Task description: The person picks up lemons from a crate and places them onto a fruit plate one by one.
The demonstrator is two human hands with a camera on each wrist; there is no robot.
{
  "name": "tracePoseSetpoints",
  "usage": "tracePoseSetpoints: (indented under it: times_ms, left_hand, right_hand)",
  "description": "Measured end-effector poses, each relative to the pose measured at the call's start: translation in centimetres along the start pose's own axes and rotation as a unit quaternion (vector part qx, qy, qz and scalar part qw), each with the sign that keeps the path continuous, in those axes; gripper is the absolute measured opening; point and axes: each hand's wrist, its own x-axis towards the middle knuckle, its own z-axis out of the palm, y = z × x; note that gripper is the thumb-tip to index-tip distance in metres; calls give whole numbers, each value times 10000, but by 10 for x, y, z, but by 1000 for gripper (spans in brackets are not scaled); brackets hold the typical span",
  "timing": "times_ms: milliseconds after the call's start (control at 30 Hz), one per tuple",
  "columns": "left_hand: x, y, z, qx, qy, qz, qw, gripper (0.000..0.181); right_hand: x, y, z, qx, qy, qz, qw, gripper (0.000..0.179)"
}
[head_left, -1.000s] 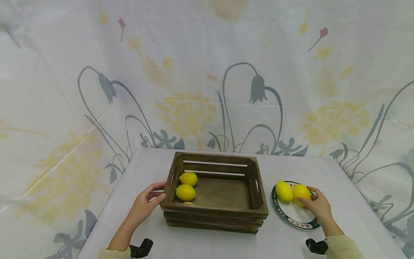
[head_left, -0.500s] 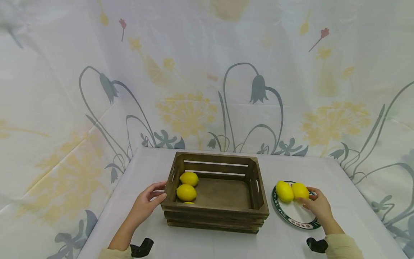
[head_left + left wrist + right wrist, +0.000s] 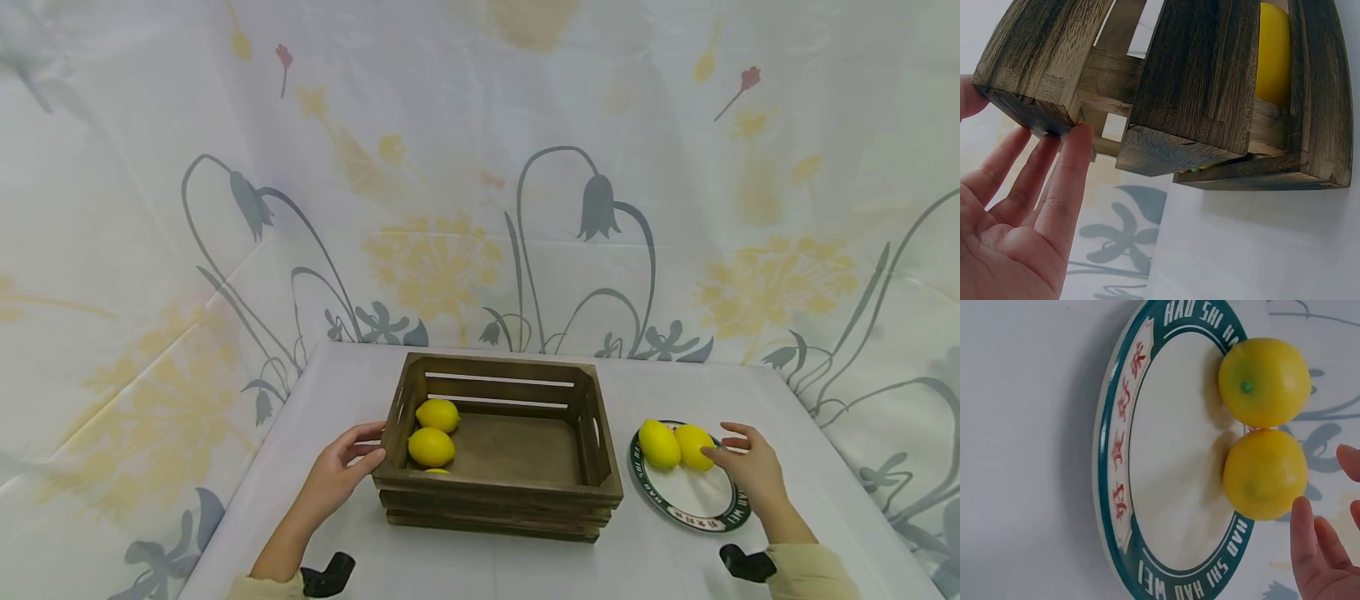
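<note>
A brown slatted wooden crate (image 3: 498,500) stands mid-table, with yellow lemons (image 3: 431,447) along its inner left side; one is mostly hidden by the front wall. My left hand (image 3: 343,467) touches the crate's left side near the front corner. The left wrist view shows its fairly straight fingers (image 3: 1069,181) against the end of the top slat. A white plate (image 3: 697,500) with a green rim bears two lemons (image 3: 1264,475) side by side. Just right of them my right hand (image 3: 753,471) is held with fingers spread, holding nothing, its fingertips near the right lemon.
White cloth covers the table (image 3: 525,571). A printed floral curtain (image 3: 465,183) hangs behind and at both sides. Dark wrist mounts (image 3: 330,575) sit at both sleeves. The plate lies a short way right of the crate.
My right hand has let go of the right lemon on the plate and drawn back to the right, its fingers opening. The left hand and crate have stayed put.
</note>
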Motion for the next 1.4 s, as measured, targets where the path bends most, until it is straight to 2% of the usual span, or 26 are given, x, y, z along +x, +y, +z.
tracePoseSetpoints:
  times_ms: [167, 300, 400, 533, 600, 633, 800, 833, 900, 1133, 1267, 1400]
  left_hand:
    - [0, 0, 0, 12, -4, 34, 10000, 41]
    - [0, -1, 0, -3, 13, 50, 10000, 41]
    - [0, -1, 0, -13, 12, 30, 10000, 40]
    - [0, -2, 1, -8, 15, 31, 10000, 40]
    - [0, -2, 1, -10, 17, 58, 10000, 40]
    - [-1, -2, 1, -10, 15, 75, 10000, 40]
    - [-1, -2, 0, -31, -10, 122, 9999, 40]
    - [-1, -2, 0, -22, -11, 126, 9999, 40]
    - [0, -2, 0, -18, -9, 134, 9999, 40]
    - [1, -2, 0, 12, -29, 146, 9999, 40]
    - [1, -2, 0, 5, -34, 149, 9999, 40]
    - [1, -2, 0, 21, -14, 168, 9999, 40]
  right_hand:
    - [34, 43, 8, 29, 221, -229, 9995, 86]
    - [46, 52, 10, 97, 323, -470, 9983, 86]
    - [36, 30, 3, 103, 406, -585, 9974, 84]
    - [-9, -43, -10, 276, 388, -473, 9977, 69]
    - [-24, -70, -12, 387, 347, -411, 9978, 64]
    - [-23, -72, -11, 411, 361, -391, 9977, 63]
    - [10, -41, -2, 655, 479, -535, 9953, 64]
    - [12, -41, -2, 678, 481, -603, 9947, 64]
    - [3, -58, -3, 892, 475, -688, 9925, 61]
    - [-33, -119, -11, 1043, 452, -1174, 9866, 54]
    - [-42, -139, -10, 937, 479, -1481, 9834, 50]
    - [-42, -151, -8, 1096, 401, -1744, 9777, 48]
